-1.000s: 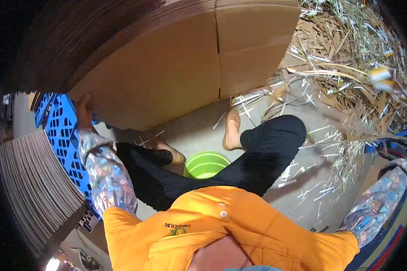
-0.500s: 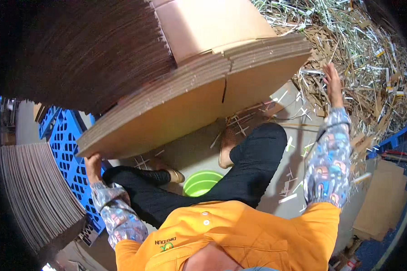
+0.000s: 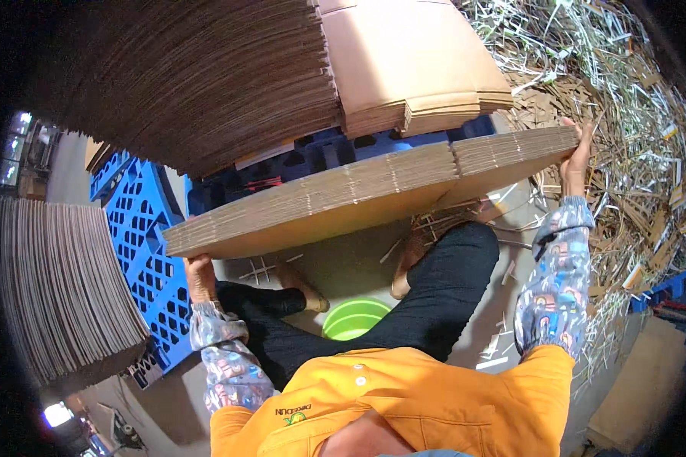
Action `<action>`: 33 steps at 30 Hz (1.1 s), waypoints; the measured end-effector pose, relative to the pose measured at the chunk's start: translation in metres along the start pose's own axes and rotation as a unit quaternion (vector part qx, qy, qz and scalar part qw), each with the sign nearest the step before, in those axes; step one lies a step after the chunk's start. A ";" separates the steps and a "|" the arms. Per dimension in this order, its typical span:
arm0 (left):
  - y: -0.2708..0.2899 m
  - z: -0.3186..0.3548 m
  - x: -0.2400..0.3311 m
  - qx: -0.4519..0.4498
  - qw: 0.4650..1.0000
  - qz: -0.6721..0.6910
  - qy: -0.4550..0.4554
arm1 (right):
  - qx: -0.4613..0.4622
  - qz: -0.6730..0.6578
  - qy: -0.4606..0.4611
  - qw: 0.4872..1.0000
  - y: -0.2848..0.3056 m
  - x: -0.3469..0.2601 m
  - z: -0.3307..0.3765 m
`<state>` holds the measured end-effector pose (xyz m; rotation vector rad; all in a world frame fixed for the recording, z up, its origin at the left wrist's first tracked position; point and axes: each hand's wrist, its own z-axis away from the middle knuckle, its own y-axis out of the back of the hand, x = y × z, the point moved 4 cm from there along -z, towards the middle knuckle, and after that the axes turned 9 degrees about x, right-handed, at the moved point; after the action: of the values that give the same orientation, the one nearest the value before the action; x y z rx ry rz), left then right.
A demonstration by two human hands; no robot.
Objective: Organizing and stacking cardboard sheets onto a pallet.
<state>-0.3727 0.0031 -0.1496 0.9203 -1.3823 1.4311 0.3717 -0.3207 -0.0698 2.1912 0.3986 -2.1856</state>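
Note:
Across the front of me is a long stack of flat cardboard sheets, lifted above the floor, its layered edges facing up toward me. My left hand grips the lower left end, the fingers hidden beneath and behind it. At the opposite end my right hand is wrapped round the corner, thumb side up. Beyond the held stack, a lower pile of brown cardboard sheets lies on a dark blue pallet. To its left rises a tall pile of cardboard with ragged edges.
A green tub stands on the floor between my legs. Cardboard scraps and paper strips heap at the right. Another cardboard stack and a bright blue pallet are on the left. A flat cardboard piece lies lower right.
The cardboard stack has come off the pile toward me, baring the pallet's edge. My right hand, free and spread before, now holds its right end. My left hand keeps its hold.

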 end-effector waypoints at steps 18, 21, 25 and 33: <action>-0.092 0.014 0.120 -0.256 0.824 -0.468 -0.190 | -0.078 0.054 -0.042 0.995 0.015 0.012 -0.023; -0.105 0.029 0.139 -0.256 0.632 -0.644 -0.346 | -0.061 0.065 -0.020 0.996 0.018 0.020 -0.024; -0.124 0.034 0.118 -0.294 0.592 -0.671 -0.336 | -0.065 0.081 -0.011 0.995 0.031 0.029 -0.052; -0.113 0.023 0.117 -0.288 0.619 -0.636 -0.360 | 0.207 0.376 0.208 0.879 0.033 0.015 -0.053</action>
<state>-0.3032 -0.0120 -0.0015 1.5687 -1.0413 -0.5361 0.4302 -0.3400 -0.0895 2.4038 -0.8702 -1.4532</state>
